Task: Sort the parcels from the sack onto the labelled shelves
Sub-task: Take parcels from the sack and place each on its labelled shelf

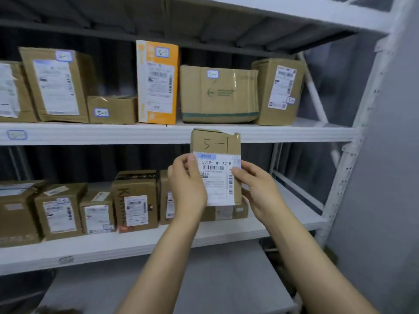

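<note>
I hold a small brown cardboard parcel [216,155] upright in front of the shelving. "5-1" is handwritten on its top part and a white shipping label covers its lower part. My left hand [187,189] grips its left edge with the thumb on the label. My right hand [258,189] grips its right edge, thumb on the label's barcode. The parcel overlaps the front edge of the upper shelf [90,133], which carries a "5-1" tag [17,134] at the left. The sack is not in view.
The upper shelf holds several boxes marked 5-1, among them an orange box [157,81] and a wide brown box [218,94]. The lower shelf [113,248] holds several smaller boxes at left and centre. White uprights and braces stand at the right [340,177].
</note>
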